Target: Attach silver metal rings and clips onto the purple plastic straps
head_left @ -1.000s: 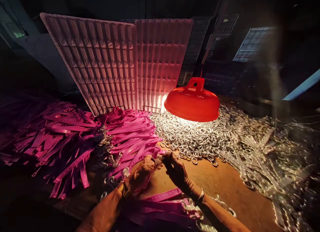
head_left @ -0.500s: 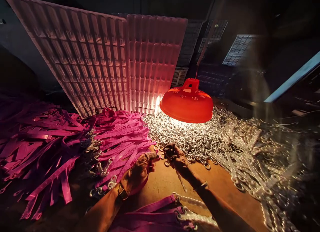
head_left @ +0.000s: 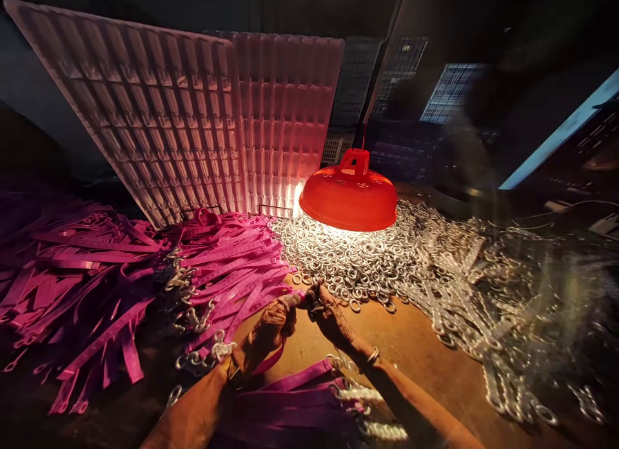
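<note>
My left hand [head_left: 276,320] is closed around a pink strap [head_left: 300,294], whose end sticks out past the fingertips. A loop of this strap hangs below the wrist. My right hand [head_left: 331,320] is closed at the strap's end, its fingertips meeting those of my left hand. Something small and dark shows at the right fingertips, too shadowed to name. Just beyond both hands lies a heap of loose metal rings [head_left: 348,262]. Pink straps with metal ends [head_left: 290,404] lie below, between my forearms, with chains attached at their right ends.
A red lamp [head_left: 351,197] hangs low over the rings. Ribbed panels [head_left: 193,126] stand upright behind. Piles of pink straps [head_left: 87,275] cover the left side, and metal chains [head_left: 469,320] spread over the right. Brown tabletop [head_left: 416,352] shows between.
My right hand has moved left and now meets my left hand at the strap's end. The view has shifted slightly, so the lamp appears further left.
</note>
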{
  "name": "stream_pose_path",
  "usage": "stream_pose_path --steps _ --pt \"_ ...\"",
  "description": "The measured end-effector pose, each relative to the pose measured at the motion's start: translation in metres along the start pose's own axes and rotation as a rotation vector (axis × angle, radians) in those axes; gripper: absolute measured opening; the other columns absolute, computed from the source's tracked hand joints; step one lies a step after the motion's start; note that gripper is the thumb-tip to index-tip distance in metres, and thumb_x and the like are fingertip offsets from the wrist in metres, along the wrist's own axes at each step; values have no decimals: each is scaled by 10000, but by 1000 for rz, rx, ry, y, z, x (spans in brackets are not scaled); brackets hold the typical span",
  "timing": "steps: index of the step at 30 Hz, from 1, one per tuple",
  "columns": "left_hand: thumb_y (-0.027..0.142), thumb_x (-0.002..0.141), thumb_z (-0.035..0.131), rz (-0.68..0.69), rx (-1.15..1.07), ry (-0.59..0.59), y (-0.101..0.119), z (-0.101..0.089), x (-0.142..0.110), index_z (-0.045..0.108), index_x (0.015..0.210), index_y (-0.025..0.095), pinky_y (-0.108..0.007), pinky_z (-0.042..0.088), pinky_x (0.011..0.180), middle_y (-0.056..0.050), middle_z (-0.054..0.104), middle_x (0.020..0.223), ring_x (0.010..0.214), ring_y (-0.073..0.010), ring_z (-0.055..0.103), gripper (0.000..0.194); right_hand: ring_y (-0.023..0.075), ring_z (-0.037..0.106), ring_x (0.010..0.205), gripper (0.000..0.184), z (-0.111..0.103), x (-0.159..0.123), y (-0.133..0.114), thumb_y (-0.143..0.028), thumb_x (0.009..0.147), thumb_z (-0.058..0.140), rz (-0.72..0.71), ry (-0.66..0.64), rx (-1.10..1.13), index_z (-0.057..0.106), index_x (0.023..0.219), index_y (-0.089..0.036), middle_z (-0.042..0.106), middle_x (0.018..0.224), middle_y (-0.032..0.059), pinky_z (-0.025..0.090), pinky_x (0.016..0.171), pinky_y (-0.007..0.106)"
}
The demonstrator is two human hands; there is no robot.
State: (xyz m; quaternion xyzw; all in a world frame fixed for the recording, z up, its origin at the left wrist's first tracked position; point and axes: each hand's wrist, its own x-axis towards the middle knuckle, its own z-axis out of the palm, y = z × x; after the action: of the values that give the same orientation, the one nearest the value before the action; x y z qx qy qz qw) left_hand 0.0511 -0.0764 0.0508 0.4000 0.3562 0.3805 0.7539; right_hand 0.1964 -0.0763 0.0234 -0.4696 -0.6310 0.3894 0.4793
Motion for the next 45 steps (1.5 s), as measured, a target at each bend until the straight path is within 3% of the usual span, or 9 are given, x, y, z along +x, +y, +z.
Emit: stream_pose_path --steps 11,15,18,23,26,30,33,38,45 --pt "502 684 635 50 217 27 -20 -5 -11 432 612 206 -271 114 444 75 287 471 435 -59 183 365 98 327 538 111 3 4 3 -284 755 420 117 -125 16 378 679 -216 393 608 -40 308 465 207" --pt "457 642 625 75 322 65 -5 2 -16 496 621 183 -238 150 412 73 341 478 432 -53 214 303 108 351 570 58 -1 6 -1 -251 712 396 8 -143 -18 385 667 -216 423 625 -26 370 528 227" --pt "448 592 603 -42 310 58 11 0 -19 536 641 160 -218 261 416 37 465 510 421 -60 352 300 107 405 588 158 -6 5 -18 -300 798 410 -49 -220 -118 417 670 -208 478 654 -9 408 548 229" --pt "526 649 635 -181 380 20 43 1 -29 577 624 150 -226 95 386 102 321 392 350 -33 184 382 65 402 377 222 -15 -18 -65 -351 892 471 128 -449 -209 444 1043 -191 501 586 -67 308 363 171" --pt "508 664 668 -221 432 -91 50 5 -44 638 609 130 -247 104 408 85 341 403 380 -45 214 383 89 444 419 196 -19 -53 -80 -305 888 524 42 -441 -330 492 1048 -197 548 605 -33 317 408 204" --pt "473 716 662 -253 413 -224 35 6 -70 651 599 118 -253 166 465 52 397 472 475 -68 270 375 197 572 669 307 -26 -107 -84 -308 846 610 -44 -257 -408 562 1133 -210 636 791 77 434 609 296" --pt "532 756 628 -329 366 -285 18 8 -89 587 579 126 -249 182 479 50 378 508 499 -69 281 445 207 570 693 302 -29 -132 -83 -254 864 554 13 -261 -367 565 1166 -239 643 805 75 435 631 303" --pt "487 778 651 -356 63 -264 -1 15 -113 560 621 131 -226 276 511 36 440 549 518 -71 378 400 131 397 504 178 -11 -140 -70 -250 873 479 67 -309 -291 555 1032 -221 564 638 11 340 510 271" --pt "523 756 662 -260 52 -227 -13 19 -115 623 616 95 -234 343 554 -10 515 586 569 -96 453 452 88 358 570 160 0 -136 -63 -289 906 455 278 -470 -86 429 785 -189 484 678 -21 272 463 212"
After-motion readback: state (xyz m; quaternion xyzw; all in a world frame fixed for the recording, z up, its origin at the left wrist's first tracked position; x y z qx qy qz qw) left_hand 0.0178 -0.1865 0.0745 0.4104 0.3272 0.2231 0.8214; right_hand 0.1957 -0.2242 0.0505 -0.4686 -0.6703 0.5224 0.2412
